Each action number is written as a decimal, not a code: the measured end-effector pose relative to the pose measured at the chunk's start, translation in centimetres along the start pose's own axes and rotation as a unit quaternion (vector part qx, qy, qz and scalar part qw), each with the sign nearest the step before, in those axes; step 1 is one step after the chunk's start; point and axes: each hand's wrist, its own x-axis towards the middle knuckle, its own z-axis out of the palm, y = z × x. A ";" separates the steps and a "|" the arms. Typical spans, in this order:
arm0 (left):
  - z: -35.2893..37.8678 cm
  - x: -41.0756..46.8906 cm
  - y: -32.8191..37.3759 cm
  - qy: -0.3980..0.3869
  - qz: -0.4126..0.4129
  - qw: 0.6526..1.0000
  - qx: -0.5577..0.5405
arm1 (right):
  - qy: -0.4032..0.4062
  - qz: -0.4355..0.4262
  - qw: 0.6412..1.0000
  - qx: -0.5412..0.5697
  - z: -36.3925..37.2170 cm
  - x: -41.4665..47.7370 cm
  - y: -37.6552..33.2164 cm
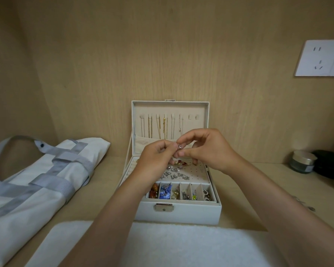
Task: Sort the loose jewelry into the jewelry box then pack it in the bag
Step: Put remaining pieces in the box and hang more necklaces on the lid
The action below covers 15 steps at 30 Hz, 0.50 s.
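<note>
Head view: open jewelry box (178, 212) on bench (249, 189), necklaces (158, 126) in lid (193, 110), earrings (174, 173) in tray (198, 177); my left hand (154, 158) and right hand (206, 149) pinch one small earring (179, 146) above it; tote bag (37, 180) lies left.

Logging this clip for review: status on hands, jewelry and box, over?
Left hand and right hand pinch one small jewelry piece above open jewelry box. Bag lies left, unpacked. Nothing blocking.
</note>
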 end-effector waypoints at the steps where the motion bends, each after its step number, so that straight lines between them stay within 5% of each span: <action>1: 0.0 0.0 0.0 -0.004 0.001 1.000 0.003 | 0.005 0.003 1.000 -0.003 0.0 0.0 0.1; 7: -0.3 0.0 -0.5 0.006 0.046 0.995 0.082 | 0.012 0.028 0.999 -0.031 -0.4 -0.1 0.4; 12: -0.6 0.2 -1.6 -0.009 0.095 0.966 0.240 | -0.055 0.059 0.953 -0.293 -0.7 -0.3 1.6; 15: -0.6 0.2 -2.3 -0.058 0.136 0.935 0.324 | -0.063 0.065 0.940 -0.329 -0.3 -0.5 1.7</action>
